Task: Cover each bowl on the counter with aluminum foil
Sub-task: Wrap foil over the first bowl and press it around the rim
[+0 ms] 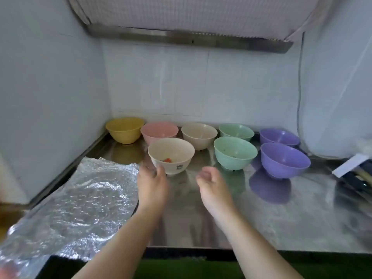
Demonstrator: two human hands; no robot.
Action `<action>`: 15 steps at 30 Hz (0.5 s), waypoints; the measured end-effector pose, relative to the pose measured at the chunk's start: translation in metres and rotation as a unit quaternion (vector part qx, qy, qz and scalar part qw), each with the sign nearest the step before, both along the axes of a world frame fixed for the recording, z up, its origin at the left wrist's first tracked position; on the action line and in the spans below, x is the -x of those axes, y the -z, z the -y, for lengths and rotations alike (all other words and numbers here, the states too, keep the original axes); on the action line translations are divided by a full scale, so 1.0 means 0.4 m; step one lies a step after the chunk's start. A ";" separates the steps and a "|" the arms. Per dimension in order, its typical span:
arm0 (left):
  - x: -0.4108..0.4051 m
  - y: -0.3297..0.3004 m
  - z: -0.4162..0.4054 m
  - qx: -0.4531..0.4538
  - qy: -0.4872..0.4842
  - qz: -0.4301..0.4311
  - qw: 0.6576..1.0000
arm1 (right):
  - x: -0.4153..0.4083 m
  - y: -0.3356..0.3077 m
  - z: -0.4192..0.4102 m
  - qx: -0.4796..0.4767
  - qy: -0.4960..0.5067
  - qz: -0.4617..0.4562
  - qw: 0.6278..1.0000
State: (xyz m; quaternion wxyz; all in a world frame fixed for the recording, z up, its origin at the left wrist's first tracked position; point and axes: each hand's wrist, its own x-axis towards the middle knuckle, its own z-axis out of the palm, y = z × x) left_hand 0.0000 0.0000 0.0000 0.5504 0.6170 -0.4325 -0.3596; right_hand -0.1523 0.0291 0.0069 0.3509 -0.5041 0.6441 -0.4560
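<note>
Your left hand (pixel 152 183) touches the near side of the cream bowl (pixel 171 155), fingers loosely curled, gripping nothing. Your right hand (pixel 211 183) hovers just right of it, fingers loosely curled, empty. The foil (pixel 80 208) lies flat on the tabletop (pixel 261 218), left of your left hand. Seven more bowls, all uncovered, stand beyond both hands.

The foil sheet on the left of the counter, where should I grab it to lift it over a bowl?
Pinch the foil sheet at its two right-hand corners, coming from the right, where the left hand already is. It lies flat and crinkled, so probably only the edges offer a grip; its near-left end overhangs the counter.
</note>
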 end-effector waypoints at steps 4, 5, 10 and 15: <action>-0.015 -0.035 0.115 -0.036 -0.029 0.012 0.999 | -0.038 -0.023 0.146 -0.055 0.004 0.069 0.996; -0.017 -0.036 0.142 -0.045 -0.026 0.014 0.999 | -0.048 -0.021 0.179 -0.066 0.001 0.078 0.995; -0.008 -0.034 0.176 -0.067 -0.014 0.012 0.998 | -0.068 -0.015 0.237 -0.067 -0.008 0.130 0.989; 0.035 -0.040 0.074 -0.035 0.009 -0.012 0.999 | -0.012 -0.003 0.146 -0.015 0.015 0.163 0.986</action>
